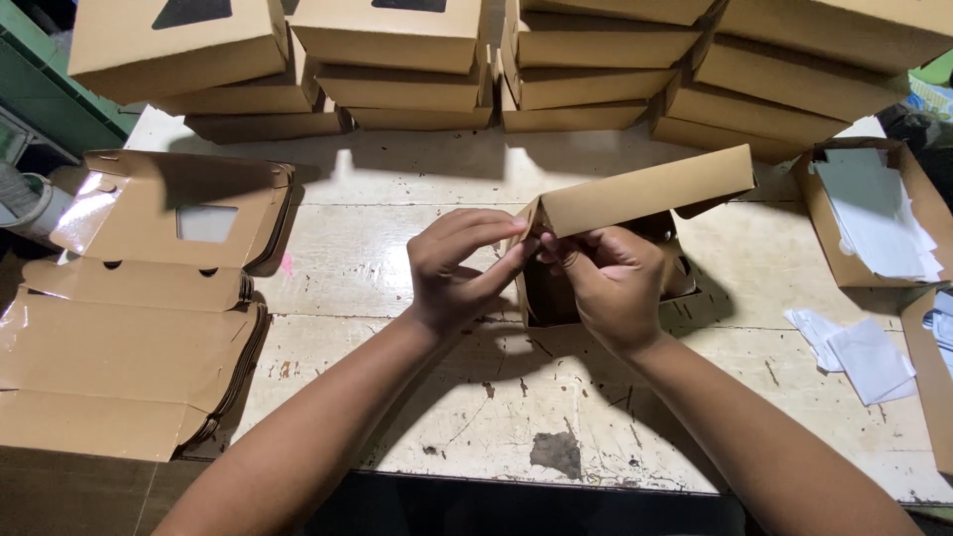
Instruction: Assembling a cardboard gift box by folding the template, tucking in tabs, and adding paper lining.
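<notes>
A brown cardboard box (645, 194), partly folded, stands on the worn white table (397, 248) at its middle. My left hand (457, 263) pinches the box's near left corner with thumb and fingers. Right beside it, my right hand (608, 283) grips the same corner flap and covers the box's front wall. The long lid panel of the box rises tilted towards the right. The inside of the box is mostly hidden behind my right hand.
A stack of flat unfolded box blanks (139, 328) with window cut-outs lies at the left. Several finished brown boxes (556, 60) are piled along the back. An open box of white paper sheets (874, 213) sits at the right, with loose sheets (859, 347) below it.
</notes>
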